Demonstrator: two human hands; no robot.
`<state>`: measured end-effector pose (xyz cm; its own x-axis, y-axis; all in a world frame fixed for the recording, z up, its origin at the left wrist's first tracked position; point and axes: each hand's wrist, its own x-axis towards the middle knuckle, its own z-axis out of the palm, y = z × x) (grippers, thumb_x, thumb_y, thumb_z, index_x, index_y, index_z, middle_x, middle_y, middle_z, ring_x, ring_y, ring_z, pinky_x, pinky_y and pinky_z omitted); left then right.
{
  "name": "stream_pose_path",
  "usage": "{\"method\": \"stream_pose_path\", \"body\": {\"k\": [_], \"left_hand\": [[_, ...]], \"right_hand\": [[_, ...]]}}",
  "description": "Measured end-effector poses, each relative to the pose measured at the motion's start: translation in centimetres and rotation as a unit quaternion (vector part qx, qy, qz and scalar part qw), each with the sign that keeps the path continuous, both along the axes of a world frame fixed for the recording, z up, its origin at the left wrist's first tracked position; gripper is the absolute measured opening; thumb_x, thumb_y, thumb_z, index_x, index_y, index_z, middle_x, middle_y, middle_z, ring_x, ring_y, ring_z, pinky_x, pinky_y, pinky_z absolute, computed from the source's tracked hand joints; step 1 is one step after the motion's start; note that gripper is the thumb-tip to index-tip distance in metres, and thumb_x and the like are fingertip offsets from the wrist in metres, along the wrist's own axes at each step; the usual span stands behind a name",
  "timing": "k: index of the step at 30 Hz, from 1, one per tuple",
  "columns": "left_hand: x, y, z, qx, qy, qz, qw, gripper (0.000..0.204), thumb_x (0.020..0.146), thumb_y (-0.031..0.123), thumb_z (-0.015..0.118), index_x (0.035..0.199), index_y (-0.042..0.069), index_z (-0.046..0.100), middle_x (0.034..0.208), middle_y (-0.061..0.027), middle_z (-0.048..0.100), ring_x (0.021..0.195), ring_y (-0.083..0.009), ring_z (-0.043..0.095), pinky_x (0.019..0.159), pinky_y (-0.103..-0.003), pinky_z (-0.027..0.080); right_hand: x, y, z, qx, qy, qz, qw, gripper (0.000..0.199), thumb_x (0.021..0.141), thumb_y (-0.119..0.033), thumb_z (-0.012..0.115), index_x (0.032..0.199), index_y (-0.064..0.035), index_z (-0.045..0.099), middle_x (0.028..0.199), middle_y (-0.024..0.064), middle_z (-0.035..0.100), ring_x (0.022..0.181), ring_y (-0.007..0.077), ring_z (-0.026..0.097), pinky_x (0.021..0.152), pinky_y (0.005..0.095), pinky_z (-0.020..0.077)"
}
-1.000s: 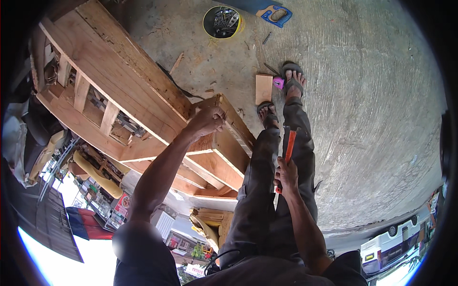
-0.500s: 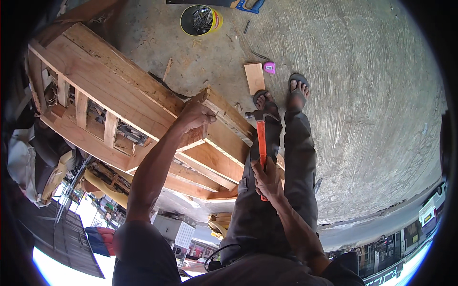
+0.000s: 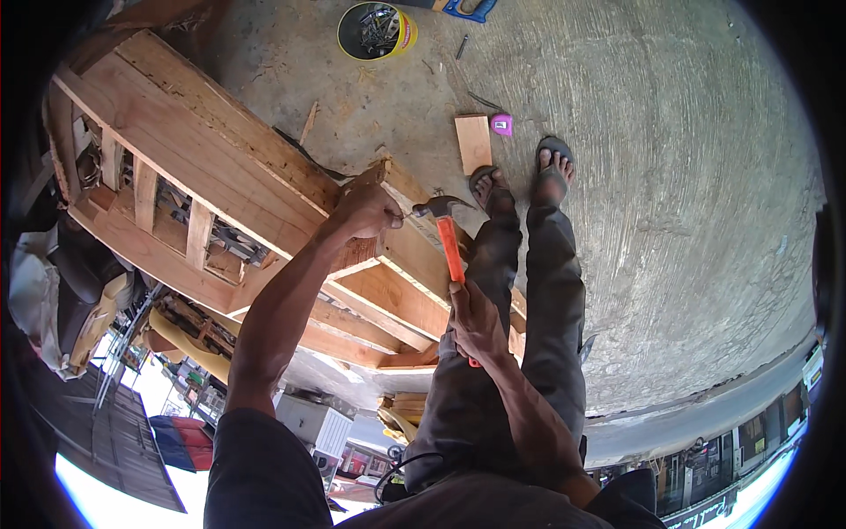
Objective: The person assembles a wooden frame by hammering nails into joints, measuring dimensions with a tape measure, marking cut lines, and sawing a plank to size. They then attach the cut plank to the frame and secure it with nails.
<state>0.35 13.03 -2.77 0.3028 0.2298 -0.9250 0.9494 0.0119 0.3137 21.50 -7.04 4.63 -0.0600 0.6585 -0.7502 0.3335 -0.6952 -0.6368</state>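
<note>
My right hand (image 3: 478,319) is wrapped round the orange handle of a claw hammer (image 3: 450,251). The hammer's dark head is level with the fingertips of my left hand (image 3: 368,212), its striking face close beside them. Those left fingers are pinched on what looks like a thin nail (image 3: 406,215), mostly hidden and small. My left hand rests against the end of a wooden frame (image 3: 423,212), built of planks and beams, where two members meet. Whether the hammer touches the nail I cannot tell.
A long slatted section of the frame (image 3: 203,159) stretches to the upper left. On the concrete floor (image 3: 687,176) are a yellow-rimmed bucket of nails (image 3: 342,33), a blue-handled saw (image 3: 471,9), a purple tape measure (image 3: 501,124) and a short board (image 3: 473,144), close by my sandalled feet.
My right hand has swung the hammer leftward, bringing its head from above my leg to beside my left fingertips. My left hand keeps its pinch at the frame's end.
</note>
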Motion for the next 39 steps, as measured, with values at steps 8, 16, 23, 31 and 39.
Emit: {"method": "stream_pose_path", "body": {"k": [8,16,23,31,39], "left_hand": [[-1.1,-0.5,0.9,-0.040,-0.038,0.116,0.992,0.020,0.085,0.018,0.074,0.102,0.008,0.075,0.086,-0.0101,0.073,0.085,-0.0199,0.070,0.079,-0.032,0.053],[-5.9,-7.1,8.4,0.162,-0.063,0.178,0.969,0.048,0.085,0.017,0.074,0.125,-0.003,0.057,0.118,-0.0176,0.062,0.109,-0.0288,0.062,0.093,-0.040,0.049],[-5.7,-10.4,7.7,0.417,0.105,-0.133,0.893,0.039,0.078,0.020,0.067,0.112,0.002,0.061,0.122,-0.0149,0.060,0.124,-0.0307,0.051,0.112,-0.059,0.022],[-6.7,-11.6,5.7,0.502,0.062,-0.063,0.860,0.031,0.071,0.015,0.061,0.099,0.003,0.068,0.106,-0.0112,0.070,0.112,-0.0215,0.061,0.110,-0.055,0.024],[-7.6,-11.8,4.8,0.529,0.056,-0.079,0.843,0.034,0.072,0.018,0.062,0.101,0.003,0.069,0.104,-0.0099,0.071,0.110,-0.0192,0.062,0.106,-0.052,0.026]], "right_hand": [[3.3,3.2,2.9,-0.228,0.198,-0.075,0.950,0.029,0.103,-0.034,0.046,0.098,-0.0065,0.051,0.061,0.0011,0.043,0.045,0.0144,0.045,0.037,0.0308,0.0381],[7.6,10.7,1.6,-0.136,0.124,-0.462,0.868,0.039,0.104,-0.047,0.042,0.088,-0.0118,0.049,0.053,-0.0046,0.034,0.034,0.0061,0.031,0.028,0.0266,0.0271],[9.8,9.1,1.0,-0.370,0.208,-0.161,0.891,0.037,0.103,-0.045,0.043,0.087,-0.0117,0.047,0.055,-0.0040,0.037,0.036,0.0055,0.031,0.031,0.0272,0.0284],[6.1,6.9,3.3,-0.433,0.204,-0.094,0.873,0.037,0.102,-0.045,0.046,0.084,-0.0122,0.048,0.052,-0.0062,0.036,0.035,0.0067,0.031,0.033,0.0258,0.0280],[5.5,6.7,3.7,-0.411,0.242,-0.040,0.878,0.037,0.103,-0.042,0.044,0.081,-0.0127,0.044,0.052,-0.0065,0.034,0.035,0.0057,0.029,0.032,0.0261,0.0276]]}}
